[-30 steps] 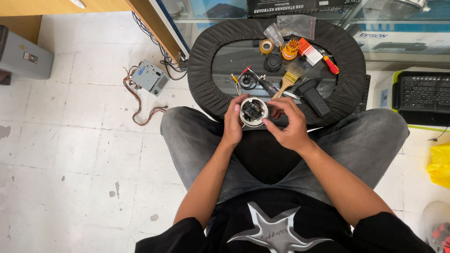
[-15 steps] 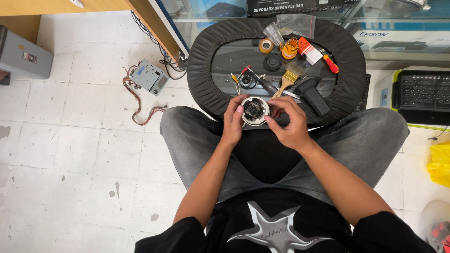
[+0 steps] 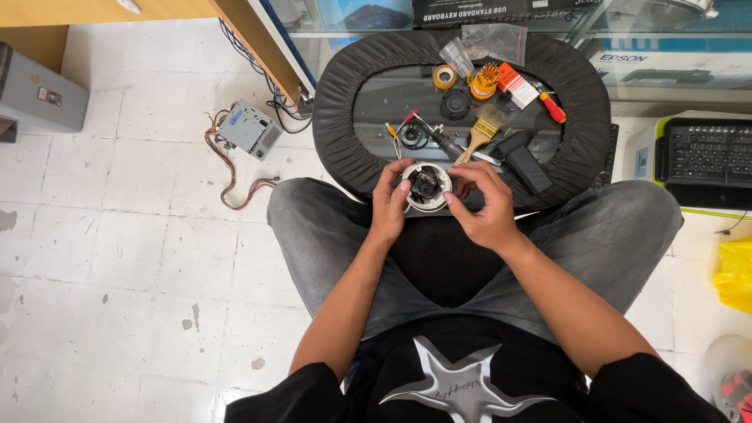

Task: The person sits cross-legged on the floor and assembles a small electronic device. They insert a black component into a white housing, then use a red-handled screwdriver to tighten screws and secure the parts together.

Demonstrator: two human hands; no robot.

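1. While the round white device (image 3: 427, 186) is gripped from both sides above the lap, at the near edge of the oval black stool top (image 3: 345, 102), much of its housing is covered by fingers, and only its dark inner works are seen from above.
2. It is pinched at its left rim by the left hand (image 3: 390, 202), whose thumb is laid against the edge; the other fingers are curled behind and mostly hidden.
3. It is held at its right rim by the right hand (image 3: 484, 205), with the fingers bent over the far side and the thumb pressed at the near edge; what lies beneath the palm cannot be made out.
4. Small parts on the stool top are hard to tell apart; a paint brush (image 3: 479, 131), a red-handled screwdriver (image 3: 551, 108), a roll of tape (image 3: 445, 76) and a long black part (image 3: 523, 160) are made out just beyond the hands.
5. A black keyboard (image 3: 709, 160) is cut off by the right edge of the view, and a yellow bag (image 3: 735, 276) below it is seen only in part.
6. A grey metal unit with loose wires (image 3: 249, 130) is seen on the tiled floor (image 3: 117, 251) to the left, well apart from the hands, with open floor around it.
7. Room to the right is narrowed by the keyboard and the bag.
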